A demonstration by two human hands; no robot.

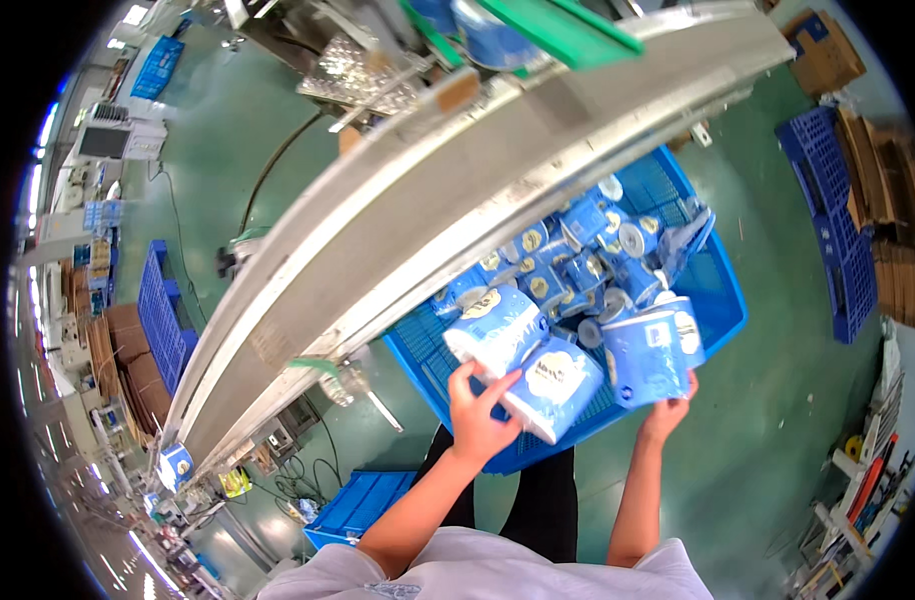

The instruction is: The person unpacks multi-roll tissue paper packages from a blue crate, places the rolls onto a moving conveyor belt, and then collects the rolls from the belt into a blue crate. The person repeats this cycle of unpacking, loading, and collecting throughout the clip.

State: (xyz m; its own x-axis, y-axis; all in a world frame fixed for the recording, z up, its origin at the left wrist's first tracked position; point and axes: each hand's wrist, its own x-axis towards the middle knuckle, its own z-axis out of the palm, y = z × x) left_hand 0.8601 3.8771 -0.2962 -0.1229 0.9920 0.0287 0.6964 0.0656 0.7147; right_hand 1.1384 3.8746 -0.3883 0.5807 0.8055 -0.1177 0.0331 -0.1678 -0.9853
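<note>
My left hand [481, 418] grips two blue-wrapped rolls with pale oval labels. One roll [500, 328] leans up and away to the left, and the other roll [558, 385] sits beside it on the right, its lower end near my fingers. On the right, my right hand [666, 415] is closed on the lower edge of another blue-wrapped roll [640, 362]. A further roll [690, 330] sits right against it; whether I hold that one too, I cannot tell. Both hands are over a blue plastic crate [713, 265] heaped with similar rolls [578, 270], some showing white ends.
Beyond the crate a long metal conveyor [408, 225] curves across, overhanging its far side. A single roll [175, 465] stands at the conveyor's left end. Another blue crate [363, 500] is on the floor to my left. Blue pallets [828, 210] and stacked cardboard [893, 200] lie right.
</note>
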